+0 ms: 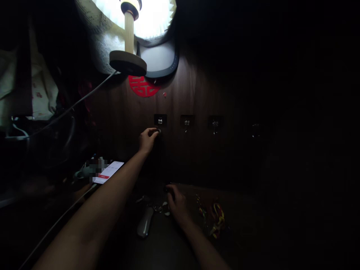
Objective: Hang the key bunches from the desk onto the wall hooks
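1. Bare and outstretched, my left forearm [92, 213] fills the near left and runs up to the dark wood-grain panel [202, 161].
2. At its end my left hand [147, 140] has thumb and forefinger pinched narrow at the lower end of the leftmost hook [160, 120]; I cannot tell whether anything else is between them.
3. That hook's dark square plate sits on the panel, above the tabletop's far edge, with two more hooks [187, 122] [215, 123] in a row to its right and a faint glint beyond.
4. My right hand [178, 205] is low by the far edge of the tabletop [168, 243], fingers curled; a dark shape meets the fingertips, but I cannot tell whether I grip it.
5. Just left of that hand lie key rings [158, 209] and a grey fob [145, 223]; to its right, a tangled multicoloured cord [218, 219].
6. Beyond my left forearm, a lit phone [110, 172] shows.
7. Higher up are a red paper cutout [144, 88] and a glowing lamp [129, 33].
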A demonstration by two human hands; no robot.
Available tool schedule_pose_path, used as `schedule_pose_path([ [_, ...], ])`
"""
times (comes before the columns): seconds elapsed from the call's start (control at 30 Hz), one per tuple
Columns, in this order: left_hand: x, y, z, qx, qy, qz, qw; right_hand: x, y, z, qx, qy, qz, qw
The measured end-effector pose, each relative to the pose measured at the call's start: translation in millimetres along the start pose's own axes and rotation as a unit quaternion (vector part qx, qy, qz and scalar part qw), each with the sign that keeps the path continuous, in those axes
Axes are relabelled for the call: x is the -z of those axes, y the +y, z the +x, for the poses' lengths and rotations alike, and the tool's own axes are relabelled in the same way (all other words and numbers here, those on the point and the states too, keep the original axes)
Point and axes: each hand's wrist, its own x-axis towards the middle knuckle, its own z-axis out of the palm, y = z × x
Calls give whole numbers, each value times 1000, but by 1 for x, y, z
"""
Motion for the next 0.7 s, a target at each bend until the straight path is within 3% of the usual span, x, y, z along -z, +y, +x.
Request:
schedule_pose_path([
  [0.23,18,-26,-31,49,6,-24,998,0,1,0,-2,6,-3,1000],
  [0.4,59,-63,-89,154,30,-40,987,5,-3,-1,4,1,-1,1000],
  [0.57,109,-98,-154,192,96,30,976,11,-7,-6,36,-7,-25,999],
  [0.7,124,-104,-177,200,115,76,970,17,-11,-9,43,-1,-53,998],
])
